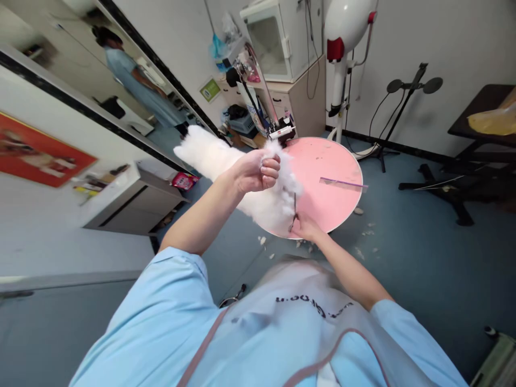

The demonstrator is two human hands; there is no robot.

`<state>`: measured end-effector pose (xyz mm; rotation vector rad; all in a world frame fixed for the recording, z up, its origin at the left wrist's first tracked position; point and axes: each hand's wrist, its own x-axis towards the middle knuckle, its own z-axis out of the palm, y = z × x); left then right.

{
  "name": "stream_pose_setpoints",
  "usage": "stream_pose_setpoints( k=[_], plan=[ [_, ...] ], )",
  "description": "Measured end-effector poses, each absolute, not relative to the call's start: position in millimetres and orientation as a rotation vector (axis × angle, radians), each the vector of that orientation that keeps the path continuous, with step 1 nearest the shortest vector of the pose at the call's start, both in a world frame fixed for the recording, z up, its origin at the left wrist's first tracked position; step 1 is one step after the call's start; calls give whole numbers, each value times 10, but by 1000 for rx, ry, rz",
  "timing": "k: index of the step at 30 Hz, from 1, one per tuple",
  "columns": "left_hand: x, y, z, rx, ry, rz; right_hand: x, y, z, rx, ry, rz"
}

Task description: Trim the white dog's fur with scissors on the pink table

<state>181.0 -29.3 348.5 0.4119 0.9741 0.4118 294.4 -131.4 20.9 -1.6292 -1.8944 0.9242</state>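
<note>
A fluffy white dog [213,156] stands on the round pink grooming table [326,156], its head turned away to the far left and its rump nearest me. My left hand [260,171] is closed around the dog's raised tail [276,150]. Lower and to the right, my right hand [305,227] grips scissors [294,212] at their handles. Their dark blades point up, away from me, along the fur of the dog's hindquarters. A comb [342,184] with a purple spine lies on the right part of the table.
Cut tufts of fur [262,241] lie on the floor around the table. A metal grooming arm [262,75] rises at the table's far edge. Behind stand a cabinet [306,99] and a white dryer [346,27]. A mirror [133,75] on the left reflects a person in blue.
</note>
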Motion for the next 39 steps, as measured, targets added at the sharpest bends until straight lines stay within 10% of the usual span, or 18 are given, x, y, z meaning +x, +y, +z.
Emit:
stream_pose_setpoints(
  k=[39],
  plan=[
    [1866, -263, 3440, 440, 944, 343, 2649, -1650, 440, -1894, -2001, 794]
  ],
)
